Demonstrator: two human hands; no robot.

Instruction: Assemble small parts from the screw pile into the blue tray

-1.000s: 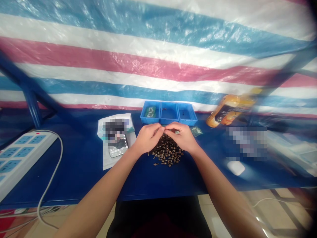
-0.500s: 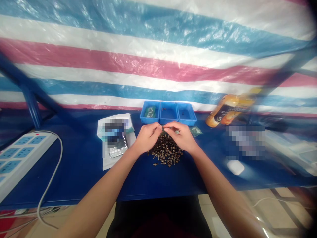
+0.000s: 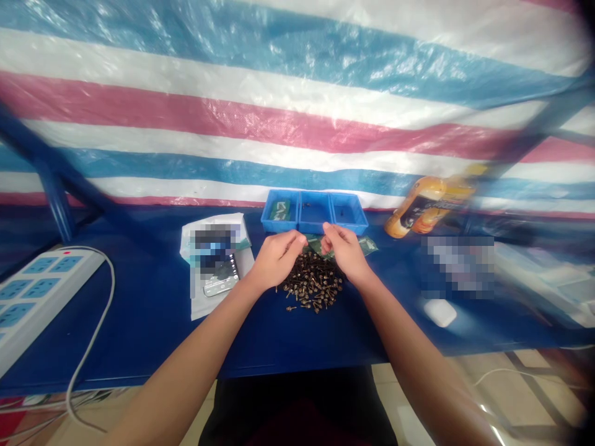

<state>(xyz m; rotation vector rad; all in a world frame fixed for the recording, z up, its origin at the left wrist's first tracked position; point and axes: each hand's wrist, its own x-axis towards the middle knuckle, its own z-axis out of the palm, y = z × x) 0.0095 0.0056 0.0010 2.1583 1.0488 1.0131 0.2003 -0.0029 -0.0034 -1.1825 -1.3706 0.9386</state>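
A heap of small brass-and-dark screws point(image 3: 316, 286) lies on the blue table, between and below my hands. My left hand point(image 3: 277, 257) hovers at the heap's left edge with thumb and fingertips pinched together; whatever is in the pinch is too small to make out. My right hand point(image 3: 348, 251) is over the heap's right side, its fingers curled in toward the thumb, and their grip hides any content. A small gap separates the two hands. Behind them, a green-printed plastic bag point(image 3: 369, 246) lies flat, partly covered by my right hand.
Three joined blue bins point(image 3: 315, 228) stand at the back, with a green packet point(image 3: 281, 209) in the left one. Orange bottles point(image 3: 415, 207) lie to the right, near a white case point(image 3: 440, 313). A phone point(image 3: 220, 282) on paper and a power strip point(image 3: 44, 282) are at left.
My right hand has drawn away from my left, to the right, and its fingers now point more upward. More of the green bag shows. My left hand has stayed nearly still.
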